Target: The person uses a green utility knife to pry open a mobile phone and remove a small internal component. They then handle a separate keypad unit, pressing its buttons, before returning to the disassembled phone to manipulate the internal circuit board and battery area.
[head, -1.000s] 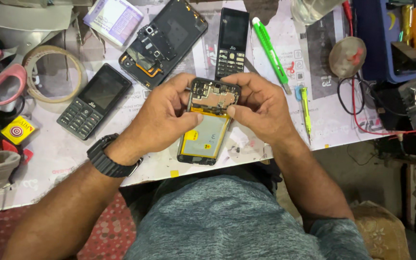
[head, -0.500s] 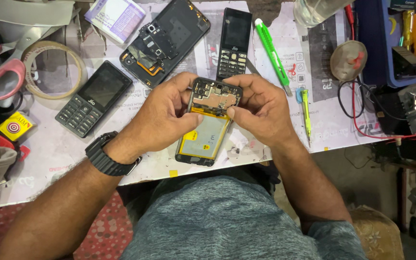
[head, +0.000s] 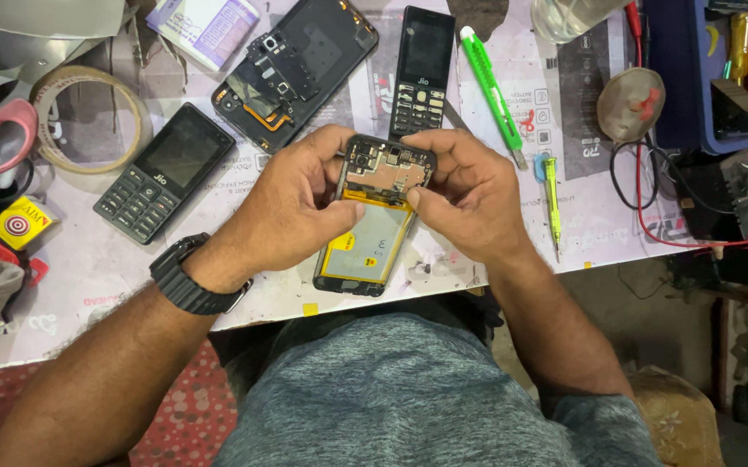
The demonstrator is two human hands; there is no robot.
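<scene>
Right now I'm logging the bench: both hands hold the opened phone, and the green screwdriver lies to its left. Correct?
Not quite. The head view shows the green screwdriver right of the opened phone. Left hand and right hand do hold the phone.

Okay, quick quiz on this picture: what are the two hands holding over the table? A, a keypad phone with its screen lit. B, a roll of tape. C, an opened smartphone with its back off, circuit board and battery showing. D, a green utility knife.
C: the left hand and right hand grip the opened smartphone from both sides, its board and yellow-edged battery exposed.
</scene>
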